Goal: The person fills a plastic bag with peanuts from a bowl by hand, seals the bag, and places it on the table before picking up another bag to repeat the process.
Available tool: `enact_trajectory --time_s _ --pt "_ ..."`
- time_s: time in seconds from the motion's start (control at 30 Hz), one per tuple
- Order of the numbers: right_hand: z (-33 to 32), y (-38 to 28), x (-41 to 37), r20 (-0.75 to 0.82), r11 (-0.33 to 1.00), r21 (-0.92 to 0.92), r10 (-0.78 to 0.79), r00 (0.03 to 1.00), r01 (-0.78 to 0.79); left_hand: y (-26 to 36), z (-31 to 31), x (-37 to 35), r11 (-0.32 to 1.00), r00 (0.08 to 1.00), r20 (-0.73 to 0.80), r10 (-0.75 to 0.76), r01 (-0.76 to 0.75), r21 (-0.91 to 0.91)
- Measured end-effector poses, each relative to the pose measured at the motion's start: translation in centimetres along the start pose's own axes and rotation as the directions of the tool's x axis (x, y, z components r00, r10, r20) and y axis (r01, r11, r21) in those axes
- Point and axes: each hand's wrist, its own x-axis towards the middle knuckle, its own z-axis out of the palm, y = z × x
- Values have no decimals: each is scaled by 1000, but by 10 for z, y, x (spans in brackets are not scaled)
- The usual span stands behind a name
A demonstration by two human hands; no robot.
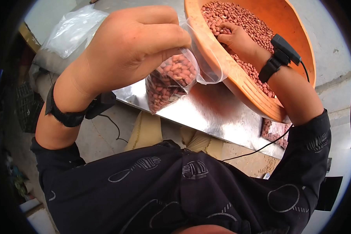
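My left hand (140,43) is closed on the upper part of a clear plastic bag (169,84), which hangs over the metal table and is partly filled with reddish peanuts. The bag's open mouth spreads to the right, against the rim of a large orange basin (245,87). Inside the basin lies a wide heap of loose peanuts (245,19). My right hand (236,37) reaches into that heap, its fingers curled around some peanuts near the basin's left side.
A shiny metal table (206,113) lies under the basin. Another bag of peanuts (275,132) rests at its right edge. Clear plastic bags (72,33) lie at the upper left. A black cable runs from my right wrist strap.
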Motion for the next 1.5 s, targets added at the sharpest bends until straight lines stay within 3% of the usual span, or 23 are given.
enact_trajectory --time_s 0.17,0.3,0.43,0.57,0.63,0.67,0.77,0.83,0.9,0.93,1.0,1.1,1.17,1.23,1.27,1.37,1.43,1.47,1.5 --pt "-24 -7 -1 73 998 4 -63 995 62 -2 -2 1 1000 1000 6 8 -8 21" --pt "-35 -38 -17 82 971 148 -202 976 189 -4 0 3 1000 1000 -15 26 -26 11" --pt "-22 -98 -49 326 957 229 -248 912 179 -9 -2 -4 997 995 69 -67 65 31" --pt "14 -120 -64 459 984 113 -173 872 137 -12 0 5 991 988 -82 130 -127 42" --pt "26 -115 -54 506 987 26 -148 850 156 -13 1 3 992 987 -98 125 -123 25" --pt "30 -114 -53 499 961 -98 -176 849 257 -13 1 2 992 987 -102 123 -121 25" --pt "48 -149 -87 396 822 -480 -111 912 308 -11 -3 1 993 991 -80 111 -107 50" --pt "39 -144 -80 495 854 -383 -132 859 352 -12 -6 0 995 994 -58 94 -91 48" --pt "43 -128 -72 458 847 -370 -191 868 382 -9 -6 -1 996 994 -73 80 -77 40" --pt "40 -128 -74 456 912 -272 -158 876 307 -8 -7 -1 997 994 -79 74 -71 35" --pt "34 -124 -79 462 989 -60 -93 882 135 -7 -9 -1 996 998 -43 55 -52 71" --pt "30 -108 -98 341 937 -72 -300 891 343 -11 -11 -2 995 999 16 31 -32 96" --pt "35 -90 -105 377 698 -245 -570 730 672 -18 -14 -2 1000 994 113 -3 2 13" --pt "38 -91 -120 379 703 -418 -440 814 575 -30 -20 1 985 960 279 -34 78 -151" --pt "46 -86 -126 333 664 -438 -506 796 606 -41 -18 6 968 953 295 70 7 -250" --pt "51 -83 -134 343 456 -480 -689 639 749 -55 -20 18 986 888 438 141 -87 -141" --pt "46 -84 -135 336 405 -495 -726 600 768 -59 -15 19 993 867 492 74 -108 41" --pt "41 -80 -136 312 407 -506 -736 601 761 -68 -15 27 997 769 635 -76 46 64" --pt "36 -77 -138 283 413 -513 -747 602 753 -68 -15 32 994 770 629 -106 69 84"
